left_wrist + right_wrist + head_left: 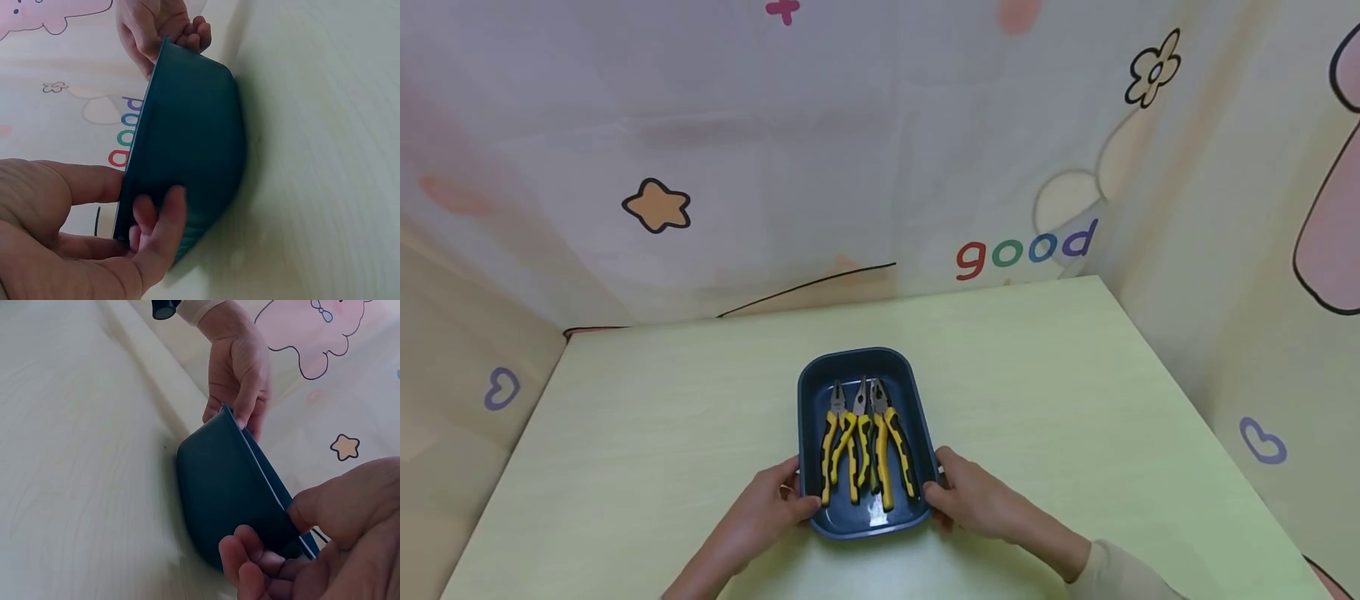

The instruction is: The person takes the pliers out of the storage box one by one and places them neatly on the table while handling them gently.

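The room is being closed off at the back and both sides by a pale printed cloth (820, 158), against which a broad, pale green surface (662, 417) is being set. At the near middle of that surface a dark blue tray (868, 365) is being held; whether its base is being borne there cannot be told. Its long axis is being aimed front to back, the far end being turned slightly left. Its rim is being pinched on opposite long sides by the left hand (772, 502) and right hand (973, 498), their fingers being parted only about the wall's thickness. Inside, at least three yellow-and-black pliers (863, 427) are being carried side by side, roughly lengthwise, metal noses being pointed toward the far end.
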Tool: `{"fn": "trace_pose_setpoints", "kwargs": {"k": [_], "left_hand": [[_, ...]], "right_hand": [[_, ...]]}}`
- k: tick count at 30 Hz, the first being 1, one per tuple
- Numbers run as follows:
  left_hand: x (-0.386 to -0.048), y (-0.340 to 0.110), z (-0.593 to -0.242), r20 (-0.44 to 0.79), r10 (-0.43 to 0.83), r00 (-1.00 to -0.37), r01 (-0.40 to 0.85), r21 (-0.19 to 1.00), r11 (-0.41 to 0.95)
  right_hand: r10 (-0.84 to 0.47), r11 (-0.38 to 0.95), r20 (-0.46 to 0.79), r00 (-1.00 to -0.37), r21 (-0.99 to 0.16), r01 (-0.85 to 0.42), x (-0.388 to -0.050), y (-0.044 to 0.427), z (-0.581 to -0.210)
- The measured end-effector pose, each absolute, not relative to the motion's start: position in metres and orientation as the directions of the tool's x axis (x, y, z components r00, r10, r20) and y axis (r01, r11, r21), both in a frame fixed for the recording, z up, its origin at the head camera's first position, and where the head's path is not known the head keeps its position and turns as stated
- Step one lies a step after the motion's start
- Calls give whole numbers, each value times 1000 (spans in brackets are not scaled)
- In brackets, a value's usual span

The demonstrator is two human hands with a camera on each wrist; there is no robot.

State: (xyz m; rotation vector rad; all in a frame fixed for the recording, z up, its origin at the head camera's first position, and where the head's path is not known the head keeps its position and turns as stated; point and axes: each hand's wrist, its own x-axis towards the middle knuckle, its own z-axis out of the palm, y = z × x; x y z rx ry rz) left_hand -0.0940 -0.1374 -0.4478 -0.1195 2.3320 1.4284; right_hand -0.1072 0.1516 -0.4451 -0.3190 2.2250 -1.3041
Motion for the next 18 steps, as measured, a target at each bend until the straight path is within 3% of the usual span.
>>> {"fn": "trace_pose_setpoints", "kwargs": {"k": [18], "left_hand": [[-97,-130,-439,-425,83,-901,-332,801,498]], "right_hand": [[-447,517,-296,-844,-856,26,-118,162,-428]]}}
